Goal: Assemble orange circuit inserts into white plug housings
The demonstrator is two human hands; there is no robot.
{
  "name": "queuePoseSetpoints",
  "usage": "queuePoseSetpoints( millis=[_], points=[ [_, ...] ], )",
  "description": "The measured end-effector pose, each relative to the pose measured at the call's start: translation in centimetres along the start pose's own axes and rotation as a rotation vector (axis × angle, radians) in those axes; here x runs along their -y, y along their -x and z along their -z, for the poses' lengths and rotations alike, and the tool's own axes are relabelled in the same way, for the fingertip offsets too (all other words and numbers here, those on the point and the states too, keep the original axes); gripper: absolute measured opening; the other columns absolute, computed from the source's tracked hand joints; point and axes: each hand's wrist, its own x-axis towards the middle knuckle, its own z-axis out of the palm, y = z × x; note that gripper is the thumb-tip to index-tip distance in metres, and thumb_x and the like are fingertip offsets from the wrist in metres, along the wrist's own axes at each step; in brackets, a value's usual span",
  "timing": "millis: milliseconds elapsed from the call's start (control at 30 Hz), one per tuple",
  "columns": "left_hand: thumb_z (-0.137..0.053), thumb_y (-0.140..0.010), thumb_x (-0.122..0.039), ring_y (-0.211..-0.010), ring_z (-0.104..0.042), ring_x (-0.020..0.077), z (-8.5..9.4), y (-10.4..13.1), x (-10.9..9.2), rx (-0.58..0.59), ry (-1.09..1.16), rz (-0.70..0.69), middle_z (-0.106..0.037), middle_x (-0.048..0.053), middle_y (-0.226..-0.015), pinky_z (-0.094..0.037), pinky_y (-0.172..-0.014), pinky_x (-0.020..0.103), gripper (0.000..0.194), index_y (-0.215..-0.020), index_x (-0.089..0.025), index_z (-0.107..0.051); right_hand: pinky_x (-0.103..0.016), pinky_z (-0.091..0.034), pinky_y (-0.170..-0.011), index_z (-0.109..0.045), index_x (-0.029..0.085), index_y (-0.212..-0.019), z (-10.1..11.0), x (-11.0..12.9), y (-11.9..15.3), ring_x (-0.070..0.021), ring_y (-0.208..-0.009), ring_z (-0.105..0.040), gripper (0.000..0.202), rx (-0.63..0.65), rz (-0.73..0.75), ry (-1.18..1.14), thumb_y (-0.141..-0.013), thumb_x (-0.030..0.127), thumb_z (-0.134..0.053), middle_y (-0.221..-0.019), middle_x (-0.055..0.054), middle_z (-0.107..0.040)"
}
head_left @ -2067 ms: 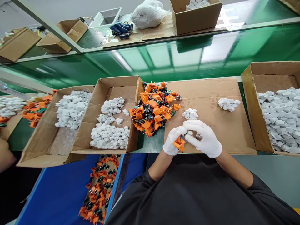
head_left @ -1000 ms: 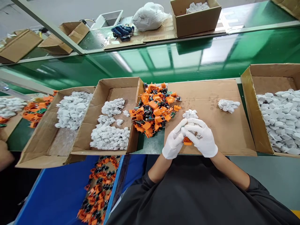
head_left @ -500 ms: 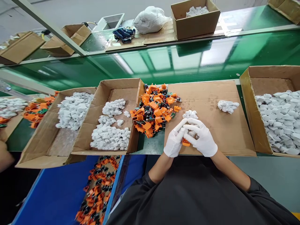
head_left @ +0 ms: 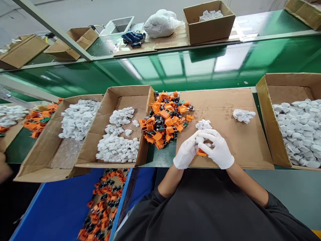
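My left hand (head_left: 186, 151), in a white glove, meets my right hand (head_left: 218, 149), gloved alike, over the near edge of a cardboard sheet. Between them they grip an orange plastic part (head_left: 201, 152), its lower end showing under the fingers. A small white piece (head_left: 199, 140) shows at the fingertips above it; whether the two are joined is hidden. Just beyond my fingers lies a small heap of white pieces (head_left: 203, 124). To the left is a pile of orange parts (head_left: 164, 118) with dark and green bits, perhaps circuit boards.
The cardboard sheet (head_left: 240, 144) bears another white heap (head_left: 243, 115). Open boxes of white pieces stand at right (head_left: 277, 134) and left (head_left: 146, 147). A raised shelf (head_left: 265, 26) runs behind. Below left, a blue bin (head_left: 57, 204) holds orange parts. Another person's arm (head_left: 4, 169) shows at far left.
My fingers have parted a little at the tips, showing a white piece between them. The orange part shows more and sits slightly further right. The heaps look the same.
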Motion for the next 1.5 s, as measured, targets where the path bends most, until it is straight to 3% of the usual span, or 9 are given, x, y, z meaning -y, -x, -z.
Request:
queuePoseSetpoints(
  millis=[200, 367, 500, 667, 767, 900, 1000, 1300, 1500],
  points=[
    [-0.079, -0.073, -0.048, -0.104, -0.070, 0.0268, 0.6, 0.6, 0.9, -0.075, -0.265, -0.121, -0.074, 0.012, -0.113, -0.056, -0.089, 0.033, 0.068, -0.131, -0.015, -0.061, -0.035, -0.054, -0.089, -0.071, 0.025, -0.102, 0.4, -0.2, 0.2, -0.0205, -0.099, -0.066, 0.017, 0.067, -0.229, -0.396, -0.088, 0.031, -0.066, -0.105, -0.005, -0.071],
    [-0.079, -0.073, -0.046, -0.106, -0.069, 0.0266, 0.9, 0.5, 1.5, -0.146, -0.382, -0.176, -0.072, 0.011, -0.118, -0.057, -0.093, 0.034, 0.065, -0.128, -0.015, -0.064, -0.033, -0.053, -0.088, -0.070, 0.023, -0.092, 0.5, -0.1, 0.1, -0.0179, -0.093, -0.065, 0.014, 0.097, -0.316, -0.598, -0.083, 0.033, -0.072, -0.095, -0.002, -0.069],
    [-0.080, -0.072, -0.038, -0.107, -0.069, 0.0278, 0.9, 0.5, 0.7, -0.104, -0.518, -0.198, -0.074, 0.010, -0.115, -0.054, -0.099, 0.037, 0.062, -0.128, -0.016, -0.064, -0.031, -0.055, -0.078, -0.066, 0.021, -0.095, 1.1, 0.4, -0.6, -0.0150, -0.081, -0.064, 0.021, 0.211, -0.425, -0.755, -0.082, 0.036, -0.073, -0.088, -0.001, -0.068],
    [-0.079, -0.071, -0.026, -0.111, -0.069, 0.0281, 0.7, 0.7, -0.3, -0.095, -0.787, -0.269, -0.072, 0.004, -0.120, -0.049, -0.105, 0.035, 0.054, -0.124, -0.026, -0.068, -0.027, -0.053, -0.062, -0.054, 0.022, -0.081, 1.1, 0.7, -1.0, -0.0126, -0.066, -0.062, 0.030, 0.210, -0.465, -0.848, -0.074, 0.037, -0.078, -0.076, 0.003, -0.063],
    [-0.078, -0.071, -0.027, -0.107, -0.070, 0.0279, 1.0, 0.8, -0.2, -0.060, -0.851, -0.334, -0.071, 0.004, -0.122, -0.051, -0.100, 0.033, 0.054, -0.125, -0.027, -0.067, -0.028, -0.053, -0.057, -0.049, 0.022, -0.080, 0.5, 0.4, -0.8, -0.0123, -0.058, -0.059, 0.032, 0.212, -0.486, -0.911, -0.077, 0.042, -0.075, -0.070, 0.003, -0.061],
    [-0.075, -0.076, -0.033, -0.090, -0.074, 0.0257, 1.3, 0.7, 0.2, -0.058, -1.029, -0.418, -0.076, 0.006, -0.110, -0.055, -0.090, 0.030, 0.054, -0.128, -0.026, -0.065, -0.024, -0.048, -0.051, -0.050, 0.022, -0.087, 0.1, 0.2, -0.5, -0.0111, -0.052, -0.055, 0.028, 0.126, -0.475, -0.911, -0.082, 0.040, -0.071, -0.059, 0.007, -0.056],
    [-0.070, -0.081, -0.032, -0.082, -0.074, 0.0240, 1.4, 0.4, 0.0, -0.054, -1.145, -0.482, -0.076, 0.007, -0.109, -0.057, -0.084, 0.029, 0.050, -0.131, -0.028, -0.063, -0.026, -0.051, -0.059, -0.054, 0.021, -0.090, 0.2, 0.1, -0.5, -0.0122, -0.061, -0.058, 0.024, 0.136, -0.422, -0.835, -0.083, 0.038, -0.070, -0.068, 0.003, -0.059],
    [-0.067, -0.081, -0.020, -0.100, -0.073, 0.0244, 1.3, -0.4, -0.1, 0.058, -1.133, -0.591, -0.072, 0.002, -0.119, -0.058, -0.091, 0.029, 0.054, -0.133, -0.035, -0.059, -0.030, -0.052, -0.065, -0.054, 0.023, -0.090, 0.4, -0.6, -0.1, -0.0161, -0.072, -0.061, 0.026, 0.106, -0.305, -0.658, -0.081, 0.040, -0.071, -0.087, -0.003, -0.062],
    [-0.063, -0.084, -0.019, -0.098, -0.074, 0.0238, 1.1, -0.8, 0.3, 0.068, -1.141, -0.679, -0.075, 0.003, -0.112, -0.058, -0.092, 0.029, 0.048, -0.129, -0.035, -0.063, -0.025, -0.046, -0.054, -0.053, 0.023, -0.082, 0.8, 0.4, -1.0, -0.0107, -0.056, -0.052, 0.029, 0.114, -0.386, -0.798, -0.079, 0.042, -0.074, -0.078, 0.001, -0.060]
  ],
)
